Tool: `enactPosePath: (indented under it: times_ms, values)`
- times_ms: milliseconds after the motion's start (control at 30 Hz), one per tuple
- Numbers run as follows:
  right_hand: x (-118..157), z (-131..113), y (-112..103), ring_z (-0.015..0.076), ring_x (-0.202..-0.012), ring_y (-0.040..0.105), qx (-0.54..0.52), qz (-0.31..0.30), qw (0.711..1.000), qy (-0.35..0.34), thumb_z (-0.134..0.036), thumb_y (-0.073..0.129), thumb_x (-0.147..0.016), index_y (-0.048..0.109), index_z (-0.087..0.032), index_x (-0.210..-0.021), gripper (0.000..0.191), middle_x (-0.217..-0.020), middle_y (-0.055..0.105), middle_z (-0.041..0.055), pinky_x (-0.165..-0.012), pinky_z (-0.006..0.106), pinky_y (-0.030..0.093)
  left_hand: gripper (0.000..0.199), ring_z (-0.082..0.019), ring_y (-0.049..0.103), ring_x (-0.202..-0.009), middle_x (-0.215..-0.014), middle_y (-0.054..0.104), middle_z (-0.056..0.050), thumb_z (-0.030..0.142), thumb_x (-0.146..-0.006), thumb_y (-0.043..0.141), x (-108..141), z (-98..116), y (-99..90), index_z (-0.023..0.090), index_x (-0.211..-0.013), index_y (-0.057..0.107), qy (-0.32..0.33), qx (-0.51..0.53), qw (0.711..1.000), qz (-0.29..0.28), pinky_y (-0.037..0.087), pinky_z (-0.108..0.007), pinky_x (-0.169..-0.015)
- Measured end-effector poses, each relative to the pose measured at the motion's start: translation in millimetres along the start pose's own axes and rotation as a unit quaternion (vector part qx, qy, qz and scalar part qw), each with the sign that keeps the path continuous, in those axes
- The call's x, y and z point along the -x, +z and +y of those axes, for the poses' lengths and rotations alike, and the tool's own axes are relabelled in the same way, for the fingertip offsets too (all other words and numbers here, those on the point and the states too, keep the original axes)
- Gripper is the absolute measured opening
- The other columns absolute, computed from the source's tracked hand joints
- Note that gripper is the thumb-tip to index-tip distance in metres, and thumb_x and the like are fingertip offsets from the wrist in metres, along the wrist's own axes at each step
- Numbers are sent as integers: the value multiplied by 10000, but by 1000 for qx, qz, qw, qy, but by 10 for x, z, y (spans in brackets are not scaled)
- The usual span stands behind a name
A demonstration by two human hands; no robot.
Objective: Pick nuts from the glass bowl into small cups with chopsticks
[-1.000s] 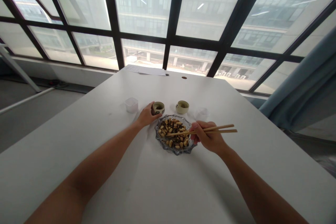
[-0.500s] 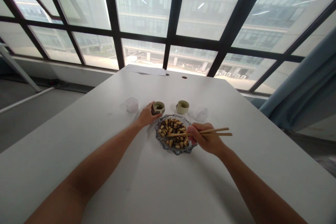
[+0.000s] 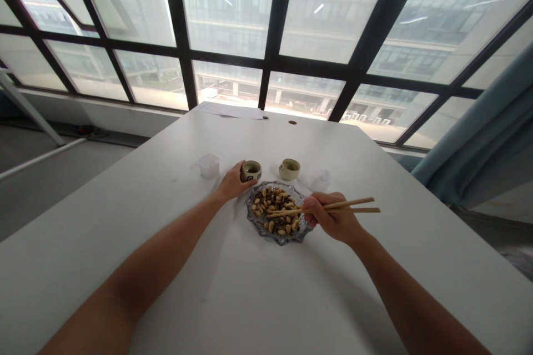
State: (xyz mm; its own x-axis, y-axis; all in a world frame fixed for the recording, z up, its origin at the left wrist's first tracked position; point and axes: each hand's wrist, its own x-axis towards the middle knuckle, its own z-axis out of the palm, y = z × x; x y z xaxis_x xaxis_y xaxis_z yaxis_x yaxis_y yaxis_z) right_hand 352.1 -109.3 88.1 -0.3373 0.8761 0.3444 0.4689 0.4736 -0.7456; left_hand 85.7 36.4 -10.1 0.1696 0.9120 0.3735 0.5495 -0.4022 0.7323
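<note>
My left hand [image 3: 235,182] is wrapped round the side of a small teacup [image 3: 252,173] with dark markings; something dark lies inside it. In my right hand [image 3: 328,214] is a pair of wooden chopsticks [image 3: 353,206], their tips down among the nuts and dark seeds [image 3: 275,205]. These lie in a scalloped clear glass plate [image 3: 283,240] in front of the cup. Whether the tips pinch anything is too small to tell. A second, similar teacup [image 3: 289,170] stands to the right of the held one, beyond the plate.
A clear plastic container [image 3: 209,166] stands left of the cups, and another clear container [image 3: 320,180] is to the right. Papers [image 3: 237,112] lie at the far end of the white table [image 3: 200,299]. A blue curtain [image 3: 470,138] hangs on the right by the windows.
My right hand has shifted slightly to the right with the chopsticks, and their tips are a little closer together. My left hand and the cup have stayed in place.
</note>
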Motion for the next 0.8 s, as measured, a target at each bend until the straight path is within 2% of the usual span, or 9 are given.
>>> enactPosePath:
  times_ms: [167,433,533,633,700,800]
  values:
    - [-19,-60,-14,124,-439,572,23,-42,999,-4,-529,476,-962,600,-190,-619,498,-508,623,27,-429,224,447,833,-309,560,-1263,-1352,589,-178,452,-709,757,6,26,-15,122,-1408,445,-4,-7,1000,-2,445,-433,-1079]
    - [-4,25,31,124,-406,576,-15,-11,1000,23,-567,478,-953,607,-185,-622,521,-510,625,29,-394,223,448,829,-309,563,-1258,-1332,604,-175,437,-704,766,11,47,-26,125,-1405,452,-6,-1,1000,0,440,-439,-1081]
    - [-27,88,46,126,-373,564,-77,39,994,62,-627,516,-909,642,-177,-659,530,-504,632,28,-353,224,437,839,-312,551,-1273,-1347,589,-187,439,-707,761,3,19,-7,107,-1410,443,-7,-6,1000,0,431,-429,-1089]
    - [-85,213,61,121,-327,533,-158,115,975,104,-676,577,-844,643,-166,-652,549,-470,619,26,-315,221,408,880,-325,508,-1316,-1410,530,-211,439,-710,760,6,2,22,96,-1436,399,-3,-22,1000,6,410,-446,-1104]
    - [-132,337,73,118,-306,514,-225,170,951,126,-696,628,-791,628,-164,-636,554,-444,606,23,-296,216,387,914,-327,466,-1351,-1457,480,-216,435,-703,770,13,22,9,109,-1455,365,16,-41,999,14,390,-463,-1118]
    - [-195,546,95,111,-296,498,-319,251,900,158,-726,689,-705,608,-164,-619,575,-423,592,14,-280,204,368,886,-316,409,-1392,-1496,438,-199,453,-735,745,13,112,-130,131,-1460,350,88,-102,990,41,357,-471,-1138]
